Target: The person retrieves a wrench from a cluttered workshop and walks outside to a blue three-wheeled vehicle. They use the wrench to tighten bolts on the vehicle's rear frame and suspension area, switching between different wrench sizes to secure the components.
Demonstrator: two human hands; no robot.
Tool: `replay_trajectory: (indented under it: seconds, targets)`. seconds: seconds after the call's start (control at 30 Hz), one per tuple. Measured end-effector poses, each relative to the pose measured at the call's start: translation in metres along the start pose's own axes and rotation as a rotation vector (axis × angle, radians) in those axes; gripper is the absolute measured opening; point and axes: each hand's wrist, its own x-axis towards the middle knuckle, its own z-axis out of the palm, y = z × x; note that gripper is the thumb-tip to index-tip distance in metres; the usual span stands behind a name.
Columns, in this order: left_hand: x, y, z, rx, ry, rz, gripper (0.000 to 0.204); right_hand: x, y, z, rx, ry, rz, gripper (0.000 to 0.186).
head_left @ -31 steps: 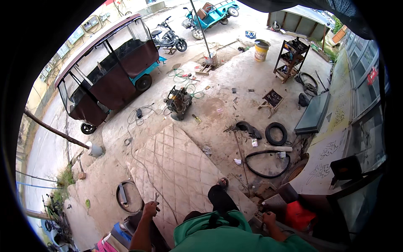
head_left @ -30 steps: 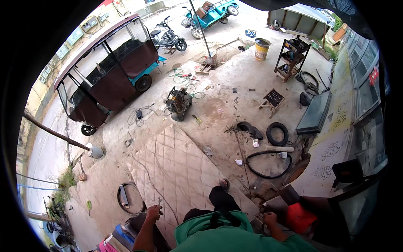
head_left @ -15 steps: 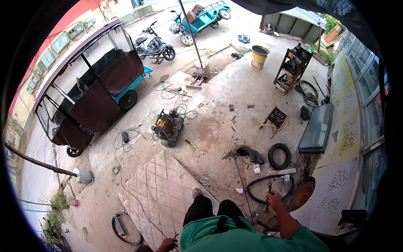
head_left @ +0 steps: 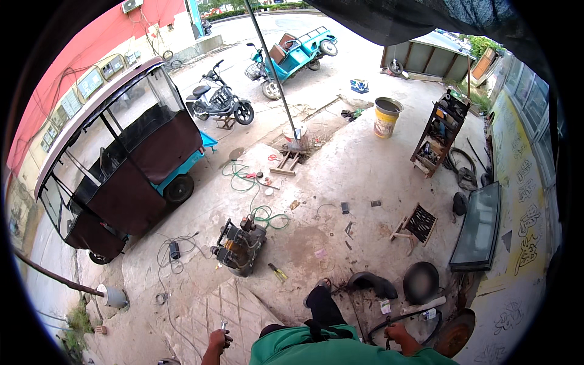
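Note:
My left hand point(head_left: 218, 341) is closed around a silver metal tool point(head_left: 224, 325), which looks like a wrench; only its end sticks up above the fingers. My right hand point(head_left: 396, 333) grips a dark wrench point(head_left: 387, 344), mostly hidden now by the fingers. That hand hangs over a black rubber loop point(head_left: 433, 331) on the ground. My green top fills the lower edge, and one sandalled foot point(head_left: 325, 283) is forward, near a curved piece of black tire point(head_left: 368, 281).
An air compressor point(head_left: 241, 246) with a green hose point(head_left: 267, 216) stands ahead. Pliers point(head_left: 277, 272) lie beside it. To the right are a round black tire point(head_left: 421, 283), a folding stool point(head_left: 420, 225), a tool shelf point(head_left: 439, 134) and a glass pane point(head_left: 477, 226). A covered three-wheeler point(head_left: 131, 176) is parked left.
My body has moved forward and the view has tilted up, so ground objects sit lower. My left hand has swung out leftward; the right hand has dropped lower in the picture. Both still hold their tools.

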Motion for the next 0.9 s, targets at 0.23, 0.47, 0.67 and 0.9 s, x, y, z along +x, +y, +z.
replay_trajectory:
  seconds: [0.23,0.47,0.67,0.9]
  targets:
    - [0.123,0.074,0.144,1.024,-0.253,0.260,0.037,0.134,-0.117,-0.028,-0.172,0.119,0.007,0.023]
    - [0.098,0.221,0.259,0.988,-0.268,0.141,0.031,0.205,-0.384,-0.070,-0.041,0.094,-0.279,0.017]
    - [0.212,0.356,0.285,1.309,-0.388,0.069,0.041,0.271,-0.536,-0.090,0.172,0.122,-0.219,0.010]
    - [0.284,0.676,0.513,0.993,-0.267,0.247,0.022,0.342,-0.485,-0.135,0.187,0.138,0.105,0.011]
